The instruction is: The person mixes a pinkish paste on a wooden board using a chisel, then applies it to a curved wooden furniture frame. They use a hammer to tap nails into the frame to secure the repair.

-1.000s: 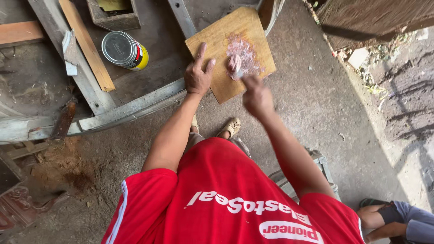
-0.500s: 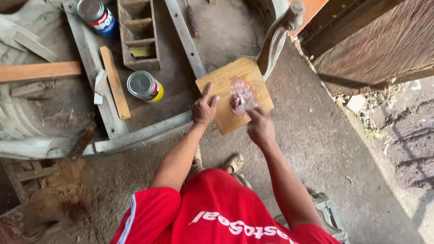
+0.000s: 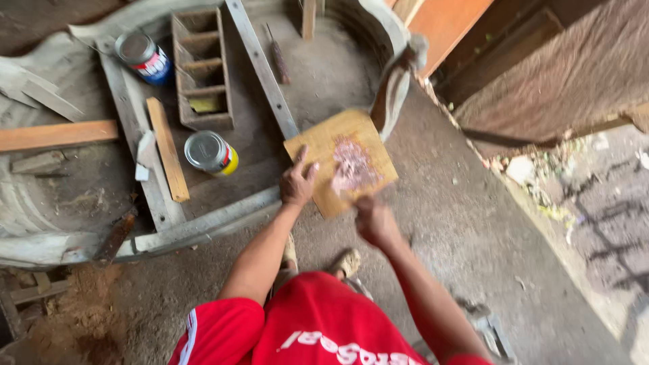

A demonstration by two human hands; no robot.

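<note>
A light wooden board [image 3: 316,146] lies on the concrete floor in front of me, with a patch of pinkish paste [image 3: 351,165] spread on its middle. My left hand [image 3: 298,182] rests flat on the board's near left edge, fingers apart. Just off the board's near edge is my right hand [image 3: 375,220], fingers curled shut, close to the lower end of the paste. No tool shows in it. My red shirt fills the bottom of the view.
A curved grey wooden frame [image 3: 203,223] lies to the left. Within it are a yellow can [image 3: 209,152], a blue can [image 3: 143,57], a compartmented wooden box [image 3: 201,67] and loose wooden strips [image 3: 167,149]. Sawdust [image 3: 74,318] sits at lower left and rubble [image 3: 541,176] at right.
My right hand has drawn back from the paste toward me. My left hand stays on the board. My head has moved, bringing more of the frame and a second can into view.
</note>
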